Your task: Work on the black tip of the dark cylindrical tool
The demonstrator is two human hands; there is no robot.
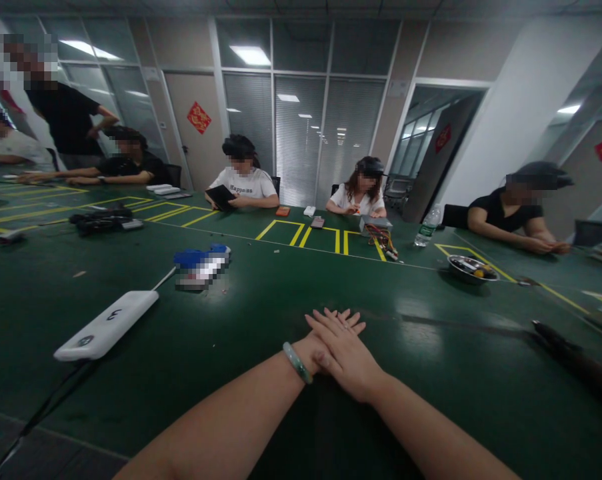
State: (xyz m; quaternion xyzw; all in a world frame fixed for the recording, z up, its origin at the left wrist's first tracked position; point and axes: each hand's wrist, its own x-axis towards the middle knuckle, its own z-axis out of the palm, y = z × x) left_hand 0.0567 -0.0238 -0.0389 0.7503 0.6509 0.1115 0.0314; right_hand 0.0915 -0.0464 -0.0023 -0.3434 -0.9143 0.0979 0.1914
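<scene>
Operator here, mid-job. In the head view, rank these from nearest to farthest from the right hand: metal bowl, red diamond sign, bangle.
From the right hand:
1. Bangle: just left, on the wrist of the left hand.
2. Metal bowl: ahead and right, on the green table.
3. Red diamond sign: far left, on the door.

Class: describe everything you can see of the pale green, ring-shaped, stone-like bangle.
The pale green bangle looks smooth, rounded and polished, whitish at its far end and darker green lower down. It encircles the bare left wrist, slanting across it and touching skin; its underside is hidden. The right hand lies just beyond.
</scene>
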